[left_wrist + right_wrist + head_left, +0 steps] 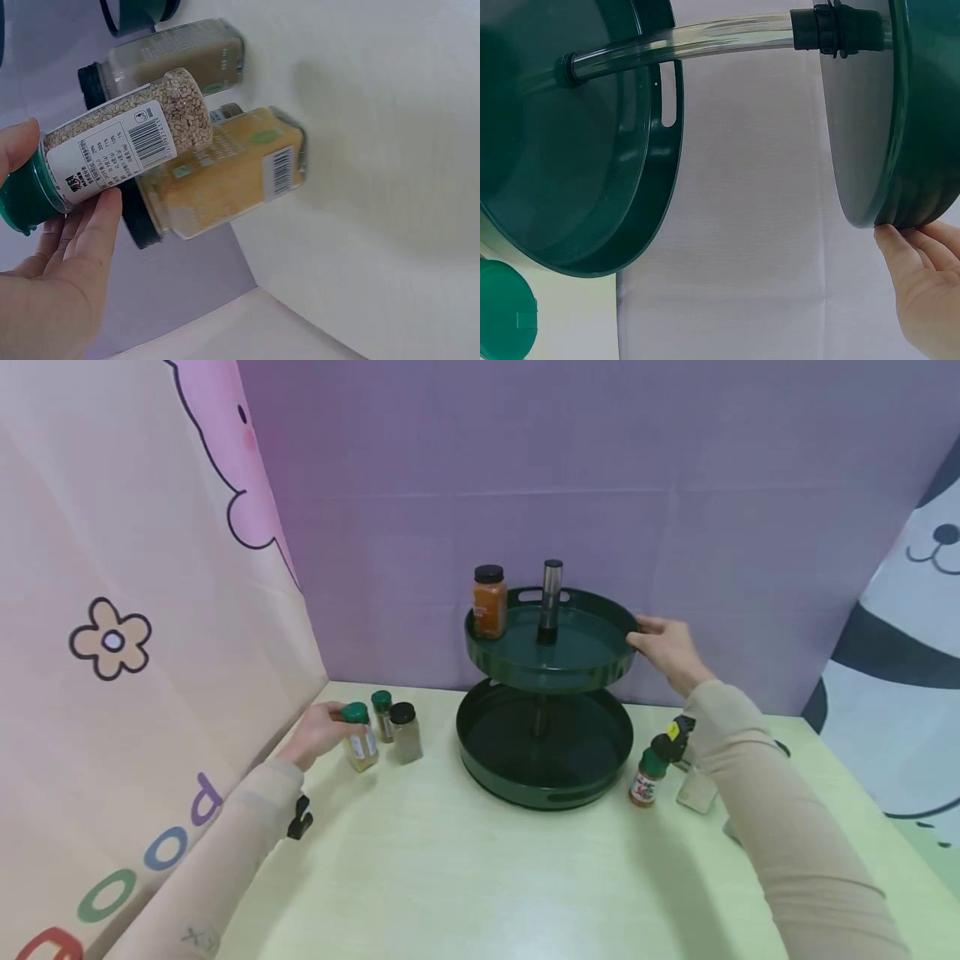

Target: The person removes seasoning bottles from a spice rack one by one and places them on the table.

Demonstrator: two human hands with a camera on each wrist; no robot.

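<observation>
My left hand (318,737) grips a green-lidded spice jar (124,142) of tan, sesame-like grains with a white barcode label. The jar is tilted, held near its lid between thumb and fingers. Behind it in the left wrist view are a jar of yellow powder (225,176) and a jar of greyish powder (180,56). My right hand (667,652) touches the outer wall of the upper tray (551,677) of a dark green two-tier turntable, its fingers fairly straight. An orange spice jar (490,603) with a black lid stands on that tray, left of the metal post (551,593).
The lower tray (543,797) rests on the pale table (480,877). A small red-labelled jar (645,783) with a green lid stands to its right. More jars, including a pale one (697,789), are partly hidden by my right sleeve. A purple cloth (480,460) hangs behind.
</observation>
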